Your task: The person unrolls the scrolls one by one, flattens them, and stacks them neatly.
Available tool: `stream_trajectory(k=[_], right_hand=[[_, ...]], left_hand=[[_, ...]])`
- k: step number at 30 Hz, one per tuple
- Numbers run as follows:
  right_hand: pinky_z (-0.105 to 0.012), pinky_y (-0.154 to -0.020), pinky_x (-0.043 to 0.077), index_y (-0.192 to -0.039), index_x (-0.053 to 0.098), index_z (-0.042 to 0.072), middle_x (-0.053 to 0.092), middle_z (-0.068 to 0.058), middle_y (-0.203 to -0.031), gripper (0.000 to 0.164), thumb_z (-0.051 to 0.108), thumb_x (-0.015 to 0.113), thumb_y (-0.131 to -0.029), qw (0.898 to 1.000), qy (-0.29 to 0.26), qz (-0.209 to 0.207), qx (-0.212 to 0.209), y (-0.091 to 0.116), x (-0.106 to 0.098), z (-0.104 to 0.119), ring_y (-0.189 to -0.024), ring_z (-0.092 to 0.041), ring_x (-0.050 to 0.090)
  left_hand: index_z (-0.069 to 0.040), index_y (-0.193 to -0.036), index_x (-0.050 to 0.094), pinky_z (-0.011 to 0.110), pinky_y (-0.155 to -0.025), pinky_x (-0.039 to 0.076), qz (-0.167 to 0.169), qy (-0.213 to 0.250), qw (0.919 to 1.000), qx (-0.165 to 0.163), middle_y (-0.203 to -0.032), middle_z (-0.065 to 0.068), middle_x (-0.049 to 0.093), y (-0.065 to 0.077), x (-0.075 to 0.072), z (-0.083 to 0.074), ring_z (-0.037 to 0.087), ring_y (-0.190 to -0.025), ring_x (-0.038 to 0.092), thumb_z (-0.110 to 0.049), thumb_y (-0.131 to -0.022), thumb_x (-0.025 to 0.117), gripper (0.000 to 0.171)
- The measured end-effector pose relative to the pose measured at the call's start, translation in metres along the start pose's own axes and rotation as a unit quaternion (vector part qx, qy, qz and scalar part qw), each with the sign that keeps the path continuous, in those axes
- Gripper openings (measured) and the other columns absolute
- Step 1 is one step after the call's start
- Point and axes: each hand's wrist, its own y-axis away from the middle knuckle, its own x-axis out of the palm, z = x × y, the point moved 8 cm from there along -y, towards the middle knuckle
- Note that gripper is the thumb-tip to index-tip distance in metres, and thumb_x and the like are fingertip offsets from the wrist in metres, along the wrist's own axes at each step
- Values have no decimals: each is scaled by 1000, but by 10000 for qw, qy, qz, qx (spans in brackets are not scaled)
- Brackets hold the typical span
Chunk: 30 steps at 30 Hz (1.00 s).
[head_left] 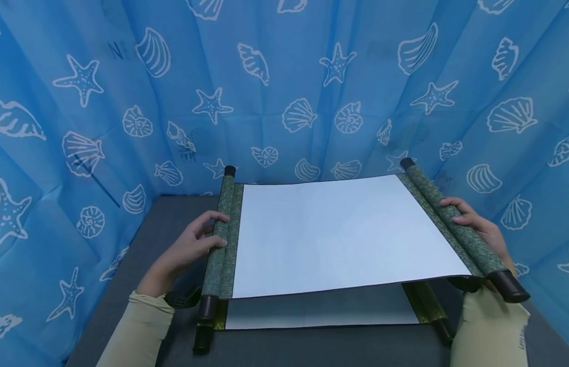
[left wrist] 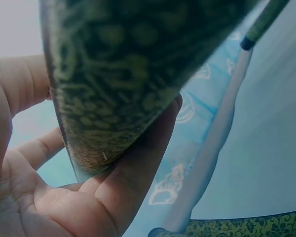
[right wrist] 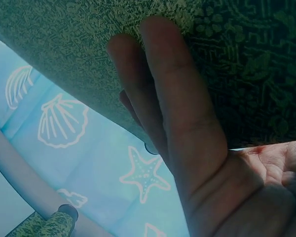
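Observation:
An unrolled scroll with a blank white sheet [head_left: 339, 234] is held raised and tilted, its right end higher. My left hand [head_left: 188, 247] grips its left roller [head_left: 217, 260], covered in green patterned cloth with dark end caps. At the other end, the fingers of my right hand [head_left: 484, 232] wrap the matching right roller [head_left: 463, 229]. The left wrist view shows thumb and fingers around the patterned cloth [left wrist: 103, 94]. In the right wrist view, fingers [right wrist: 182, 98] lie along the roller. A second open scroll [head_left: 312, 312] lies underneath, mostly hidden by the raised one.
Both scrolls are over a dark grey table [head_left: 330, 349]. A blue curtain [head_left: 275, 76] with white shells and starfish hangs behind and along both sides. A dark band [head_left: 183, 298] shows at the left wrist, below a pale yellow sleeve cuff [head_left: 149, 306].

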Motion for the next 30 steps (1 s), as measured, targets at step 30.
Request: stream_trajectory(k=[30], right_hand=[[-8,-104,22,-172,18,20,27,31,-165,63,1,24,-113,9841,1045,321,1401,-7,-5,-41,-145,23,21]], left_hand=[[-19,-154,45,44,-85,44,-134,-179,9991,-368,-171,11,26,-4,-10,18,41,-131,49,-22,-106,65,53]])
